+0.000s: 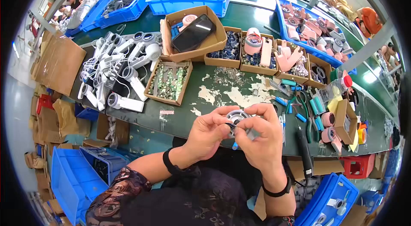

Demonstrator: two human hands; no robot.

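Note:
Both hands meet at the bench's near edge around a small round grey part with a ring-shaped rim and a dark centre (238,115), perhaps a small fan housing. My left hand (207,135) is closed, its thumb and fingertips pinching the part's left side, where a small dark piece (231,126) shows at the thumb tip. My right hand (263,134) is closed on the other side, with bent fingers over the rim and the thumb below. The fingers hide much of the part. A dark band sits on each wrist.
White handheld fans with cables (124,59) lie piled at left. Behind the hands stand a cardboard tray of small circuit boards (169,81) and a box holding a black phone (195,33). Blue cylindrical cells (314,106), green-handled pliers (305,106) and a black corded tool (305,151) are at right.

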